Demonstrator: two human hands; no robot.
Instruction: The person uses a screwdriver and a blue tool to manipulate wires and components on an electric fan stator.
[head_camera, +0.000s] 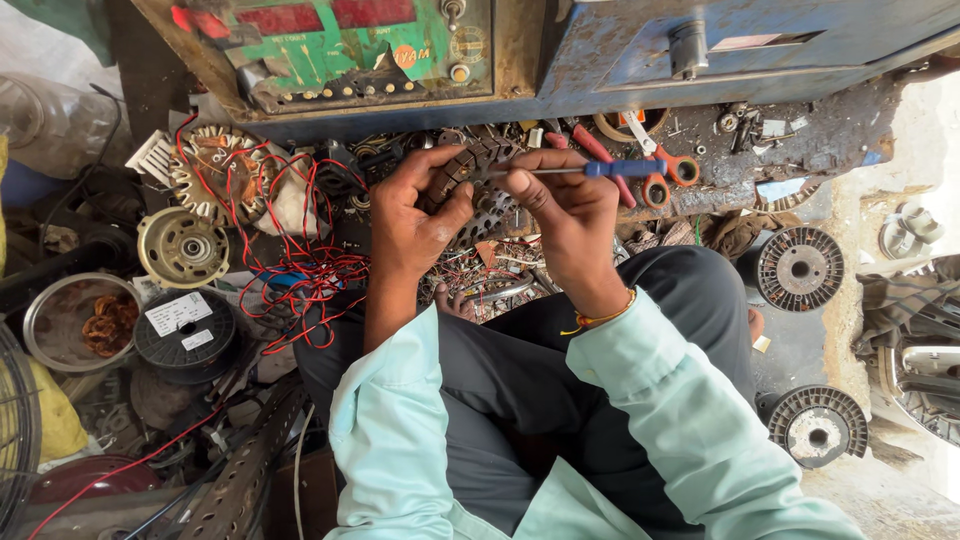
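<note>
L hand (415, 215) was curled around a dark ring-shaped stator core (462, 175), fingers wrapped over its near edge, thumb pressed on the slotted face. R hand (565, 215) pinched the thin metal shaft of a blue-handled screwdriver (590, 169), fingers bunched tight; the tip lay against the core's slots, handle pointing out to the person's right. Both hands sat close together, nearly touching, above the lap w/ the core held between them, just over a heap of scrap wire and metal bits (490, 285).

Just beyond the R hand: orange-handled scissors (668, 178) on the grimy counter (800, 150), beside red-handled pliers (598, 155). To the left, a tangle of red wire (300, 260) ran over a wound stator w/ copper coils (215, 175) and a round metal motor housing (182, 247). A black wire spool (187, 330) lay near a steel bowl (45, 345). Two empty dark spools (800, 268) were on the right, well apart from the hands.
</note>
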